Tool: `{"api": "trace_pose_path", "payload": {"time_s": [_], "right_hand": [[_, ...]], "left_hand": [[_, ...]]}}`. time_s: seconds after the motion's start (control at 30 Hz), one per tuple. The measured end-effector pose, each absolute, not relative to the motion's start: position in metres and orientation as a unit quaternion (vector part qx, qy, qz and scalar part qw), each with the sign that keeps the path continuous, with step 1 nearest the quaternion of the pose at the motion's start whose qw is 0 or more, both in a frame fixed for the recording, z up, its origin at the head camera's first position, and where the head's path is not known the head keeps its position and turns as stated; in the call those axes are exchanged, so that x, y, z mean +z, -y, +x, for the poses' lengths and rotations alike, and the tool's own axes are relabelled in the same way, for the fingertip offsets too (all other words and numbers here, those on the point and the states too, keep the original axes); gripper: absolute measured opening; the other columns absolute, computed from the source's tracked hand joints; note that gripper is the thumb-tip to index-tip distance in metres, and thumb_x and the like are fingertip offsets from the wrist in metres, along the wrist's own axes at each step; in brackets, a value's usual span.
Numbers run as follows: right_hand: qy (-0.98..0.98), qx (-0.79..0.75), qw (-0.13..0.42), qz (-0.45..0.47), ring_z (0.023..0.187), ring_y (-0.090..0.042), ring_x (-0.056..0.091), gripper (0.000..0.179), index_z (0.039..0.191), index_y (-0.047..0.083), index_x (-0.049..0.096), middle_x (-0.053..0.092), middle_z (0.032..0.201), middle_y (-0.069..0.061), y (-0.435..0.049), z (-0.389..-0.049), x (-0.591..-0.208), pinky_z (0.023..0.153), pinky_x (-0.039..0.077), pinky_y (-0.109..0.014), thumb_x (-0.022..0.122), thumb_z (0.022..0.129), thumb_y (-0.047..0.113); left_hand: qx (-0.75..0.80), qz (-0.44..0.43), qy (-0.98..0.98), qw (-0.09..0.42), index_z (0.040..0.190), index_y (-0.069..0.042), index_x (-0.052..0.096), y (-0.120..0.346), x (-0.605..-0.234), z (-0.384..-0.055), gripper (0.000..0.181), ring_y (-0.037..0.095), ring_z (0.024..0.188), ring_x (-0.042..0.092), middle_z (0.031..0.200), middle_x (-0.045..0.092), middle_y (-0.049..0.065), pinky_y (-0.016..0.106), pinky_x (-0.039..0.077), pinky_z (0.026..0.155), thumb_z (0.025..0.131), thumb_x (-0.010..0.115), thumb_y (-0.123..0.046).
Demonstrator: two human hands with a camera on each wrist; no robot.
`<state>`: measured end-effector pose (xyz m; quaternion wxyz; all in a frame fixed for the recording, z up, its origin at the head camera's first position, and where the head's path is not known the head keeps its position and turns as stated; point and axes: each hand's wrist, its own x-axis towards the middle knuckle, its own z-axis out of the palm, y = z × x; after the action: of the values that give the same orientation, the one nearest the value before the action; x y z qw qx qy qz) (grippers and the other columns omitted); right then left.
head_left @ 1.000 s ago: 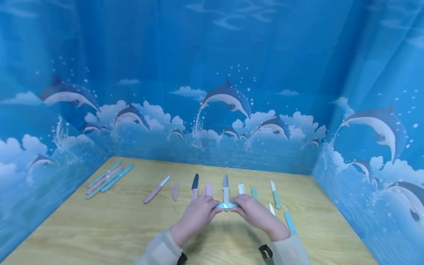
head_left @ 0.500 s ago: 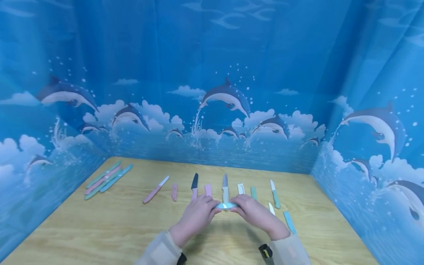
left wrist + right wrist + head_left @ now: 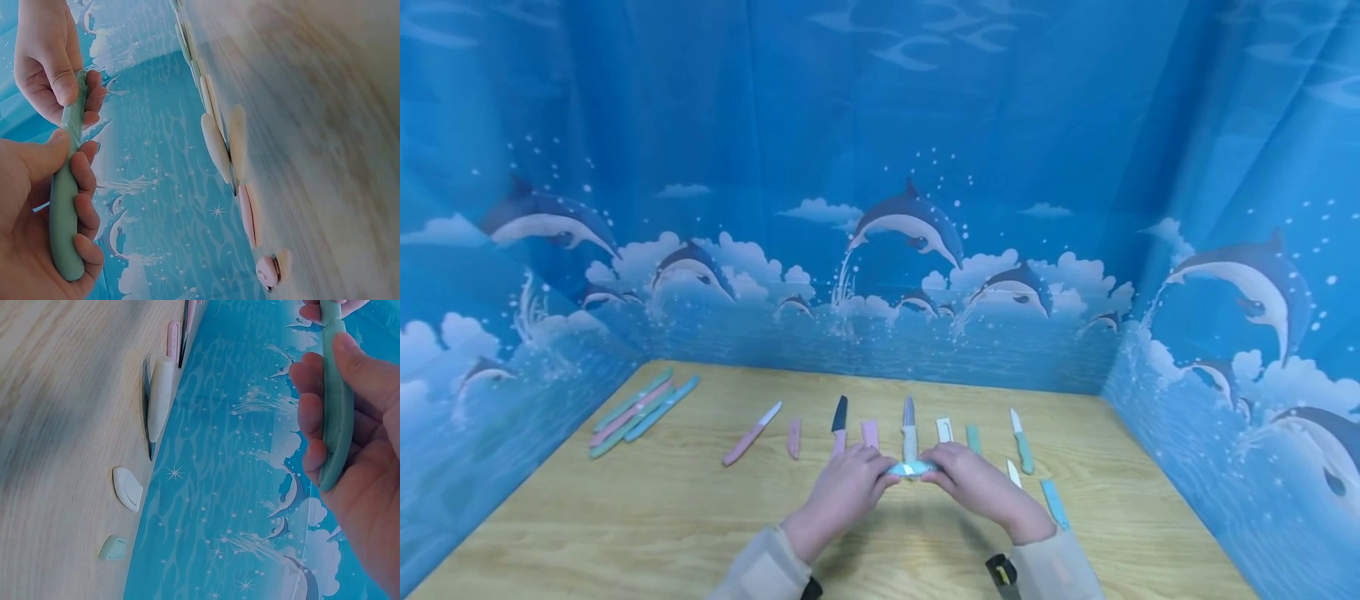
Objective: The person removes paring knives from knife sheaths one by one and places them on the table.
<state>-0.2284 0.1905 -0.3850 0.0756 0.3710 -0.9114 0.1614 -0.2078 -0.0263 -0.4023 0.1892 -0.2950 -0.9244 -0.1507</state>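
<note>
Both hands hold a blue-green sheathed knife (image 3: 912, 469) level above the near middle of the table, its blade hidden. My left hand (image 3: 850, 483) curls its fingers round the rounded handle (image 3: 62, 212), thumb along the top. At the other end, my right hand (image 3: 976, 482) grips the sheath (image 3: 337, 406); its narrow tip points toward the palm. Handle and sheath meet between the two thumbs. Just beyond the hands lie a knife with a cream handle (image 3: 910, 442) and, to its left, a dark-bladed knife (image 3: 840, 414) whose handle the left hand partly covers.
Left: several long pastel pieces (image 3: 640, 412) bunched together, a pink knife (image 3: 750, 435), a pink sheath (image 3: 794, 438). Behind the hands: lilac sheath (image 3: 870, 432), white sheath (image 3: 944, 429), green sheath (image 3: 973, 438). Right: green-handled knife (image 3: 1022, 442), partly hidden white blade (image 3: 1013, 473), blue sheath (image 3: 1054, 502). Dolphin-print curtains enclose the table.
Both hands keep the same hold on the sheathed knife in the same place. Only the head view has shifted very slightly.
</note>
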Motion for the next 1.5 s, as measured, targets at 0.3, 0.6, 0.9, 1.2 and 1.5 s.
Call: {"api": "trace_pose_path", "payload": {"time_s": [0.3, 0.6, 0.9, 1.2, 1.5], "right_hand": [[0.911, 0.164, 0.075, 0.371, 0.087, -0.016, 0.063, 0.018, 0.105, 0.004, 0.068, 0.068, 0.093, -0.003, -0.1911, -0.2270, -0.3854, 0.078, 0.056, -0.029, 0.062, 0.093, 0.016], [0.914, 0.160, 0.072, 0.367, 0.088, -0.016, 0.064, 0.019, 0.106, 0.004, 0.068, 0.068, 0.094, -0.003, -0.1917, -0.2280, -0.3829, 0.078, 0.056, -0.029, 0.062, 0.094, 0.017], [0.913, 0.156, 0.076, 0.370, 0.087, -0.016, 0.064, 0.019, 0.106, 0.004, 0.068, 0.068, 0.093, -0.003, -0.1914, -0.2281, -0.3806, 0.078, 0.056, -0.029, 0.063, 0.093, 0.016], [0.913, 0.152, 0.077, 0.370, 0.087, -0.015, 0.063, 0.021, 0.106, 0.004, 0.068, 0.068, 0.094, -0.003, -0.1960, -0.2254, -0.3831, 0.078, 0.055, -0.029, 0.061, 0.094, 0.019], [0.914, 0.159, 0.070, 0.367, 0.087, -0.015, 0.064, 0.020, 0.106, 0.005, 0.068, 0.069, 0.095, -0.002, -0.1955, -0.2267, -0.3812, 0.077, 0.055, -0.029, 0.061, 0.094, 0.019]], "left_hand": [[-0.153, -0.293, 0.926, 0.184, 0.108, -0.015, 0.071, 0.0266, -0.4030, -0.2062, 0.024, 0.012, 0.088, 0.060, 0.097, 0.070, -0.002, 0.035, 0.051, 0.086, 0.092, 0.063, -0.031], [-0.153, -0.295, 0.924, 0.189, 0.108, -0.014, 0.071, 0.0276, -0.4021, -0.2075, 0.025, 0.013, 0.089, 0.061, 0.098, 0.070, -0.002, 0.036, 0.051, 0.088, 0.092, 0.063, -0.031], [-0.161, -0.296, 0.923, 0.187, 0.108, -0.013, 0.071, 0.0293, -0.4023, -0.2089, 0.025, 0.014, 0.089, 0.062, 0.096, 0.070, -0.001, 0.032, 0.053, 0.083, 0.093, 0.063, -0.031], [-0.164, -0.299, 0.922, 0.185, 0.107, -0.013, 0.071, 0.0257, -0.4046, -0.2067, 0.024, 0.014, 0.088, 0.063, 0.096, 0.070, 0.000, 0.031, 0.053, 0.082, 0.093, 0.063, -0.030], [-0.164, -0.297, 0.923, 0.180, 0.108, -0.013, 0.071, 0.0277, -0.4016, -0.2063, 0.024, 0.014, 0.090, 0.063, 0.097, 0.070, -0.001, 0.032, 0.054, 0.084, 0.093, 0.063, -0.030]]}}
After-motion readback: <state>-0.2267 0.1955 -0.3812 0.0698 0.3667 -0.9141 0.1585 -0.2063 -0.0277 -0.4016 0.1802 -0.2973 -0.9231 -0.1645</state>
